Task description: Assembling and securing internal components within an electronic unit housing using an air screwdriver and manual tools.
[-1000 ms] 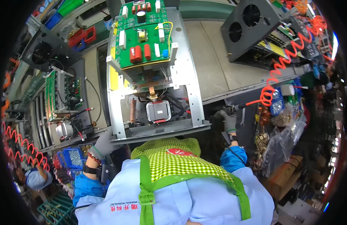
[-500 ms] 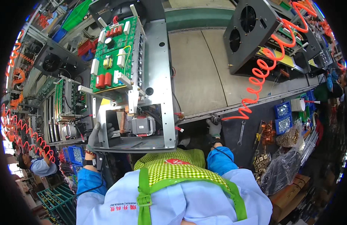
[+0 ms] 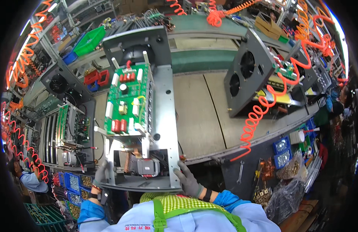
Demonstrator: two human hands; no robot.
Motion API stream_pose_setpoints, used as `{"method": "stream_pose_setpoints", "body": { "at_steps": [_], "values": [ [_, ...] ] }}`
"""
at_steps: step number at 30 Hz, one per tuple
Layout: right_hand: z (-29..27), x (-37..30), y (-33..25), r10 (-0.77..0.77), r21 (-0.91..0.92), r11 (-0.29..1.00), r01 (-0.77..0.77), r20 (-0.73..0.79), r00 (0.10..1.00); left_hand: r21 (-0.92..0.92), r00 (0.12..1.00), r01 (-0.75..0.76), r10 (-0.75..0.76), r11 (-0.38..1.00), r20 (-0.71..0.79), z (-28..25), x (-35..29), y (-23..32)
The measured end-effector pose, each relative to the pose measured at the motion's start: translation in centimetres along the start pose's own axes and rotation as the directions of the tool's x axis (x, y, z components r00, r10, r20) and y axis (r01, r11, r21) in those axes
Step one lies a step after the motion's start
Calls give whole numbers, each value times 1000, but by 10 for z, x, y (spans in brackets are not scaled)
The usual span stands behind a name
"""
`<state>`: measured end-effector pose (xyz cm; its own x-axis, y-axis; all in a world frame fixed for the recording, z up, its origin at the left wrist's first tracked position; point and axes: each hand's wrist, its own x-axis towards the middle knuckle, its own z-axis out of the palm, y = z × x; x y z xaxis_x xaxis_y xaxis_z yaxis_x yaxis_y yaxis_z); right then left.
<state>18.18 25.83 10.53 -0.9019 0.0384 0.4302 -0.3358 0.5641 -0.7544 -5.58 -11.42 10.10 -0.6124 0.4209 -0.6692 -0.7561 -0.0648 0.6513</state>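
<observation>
In front of me stands an open metal chassis (image 3: 166, 112) with a dark front panel at my end and a fan plate at its far end. Inside it are a green circuit board (image 3: 124, 104), a boxy grey transformer-like part (image 3: 148, 167) and a copper coil (image 3: 127, 162). My left hand (image 3: 100, 174), gloved in grey, grips the chassis's near left corner; part of its fingers is hidden behind the frame. My right hand (image 3: 189, 181), also gloved, holds the near right corner, fingers against the side wall. A wrench (image 3: 240, 172) lies on the dark surface to the right.
A second unit with two fans (image 3: 246, 65) stands at the right. A red coiled air hose (image 3: 260, 112) hangs before it, its end at the bench edge. Blue bins (image 3: 282, 159) of hardware sit at the right; another chassis (image 3: 63, 127) stands left.
My right hand has left the hose end at the bench edge and taken hold of the chassis's right corner. My left hand stays at the left corner. The view has tilted upward.
</observation>
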Motion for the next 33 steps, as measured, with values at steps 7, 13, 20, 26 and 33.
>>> {"method": "stream_pose_setpoints", "body": {
  "at_steps": [7, 13, 20, 26, 33],
  "values": [
    [-75, 10, 39, 114, -302, 950, -75, 115, 987, -186, 998, -52, 44, 981, -47, 87, -36, -56],
    [-166, 58, 100, 587, -154, 774, -614, -188, 787, 657, 934, -281, 41, 699, 356, 166, 16, -98],
    [-129, 24, 116, 645, 238, 762, -603, -359, 674, 982, 839, -92, 519, -167, 167, 161, 38, 150],
    [-10, 18, 11, 697, 318, 700, -640, -106, 709, 909, 452, -382, 891, 166, 27, 63, 131, 331],
    [17, 23, 55, 680, -182, 577, -796, -433, 592, 881, 343, -435, 939, 185, -27, 85, 168, 341]
  ]
}}
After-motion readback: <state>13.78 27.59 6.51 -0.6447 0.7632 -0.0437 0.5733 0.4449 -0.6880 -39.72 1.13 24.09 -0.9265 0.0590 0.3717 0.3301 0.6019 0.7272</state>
